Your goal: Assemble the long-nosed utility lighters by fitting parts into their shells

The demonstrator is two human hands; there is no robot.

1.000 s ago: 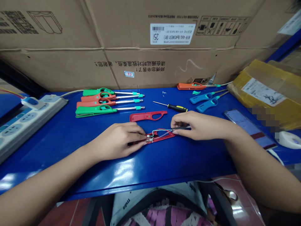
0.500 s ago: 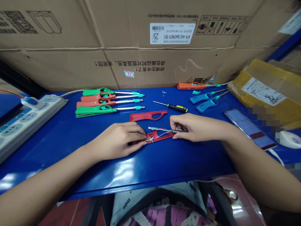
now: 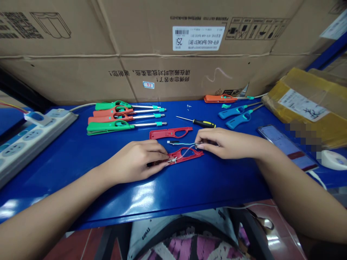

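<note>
My left hand [image 3: 137, 160] is closed and presses down the left end of an opened red lighter shell [image 3: 187, 155] on the blue table [image 3: 89, 162]. My right hand [image 3: 225, 142] pinches a thin metal tube with wires [image 3: 180, 143], lifted a little above the shell; a thin wire runs from it down into the shell. The other red shell half [image 3: 170, 133] lies just behind. A screwdriver with a black and yellow handle [image 3: 202, 124] lies beyond my right hand.
Several green and orange long lighters [image 3: 121, 116] lie in a row at the back left; orange and blue ones [image 3: 234, 110] at the back right. A power strip [image 3: 29, 135] sits left, a phone [image 3: 287, 146] and a taped parcel [image 3: 306, 104] right. Cardboard boxes [image 3: 162, 47] stand behind.
My right hand has lifted the metal tube and wires up and back, out of the red shell. My left hand has stayed on the shell's left end.
</note>
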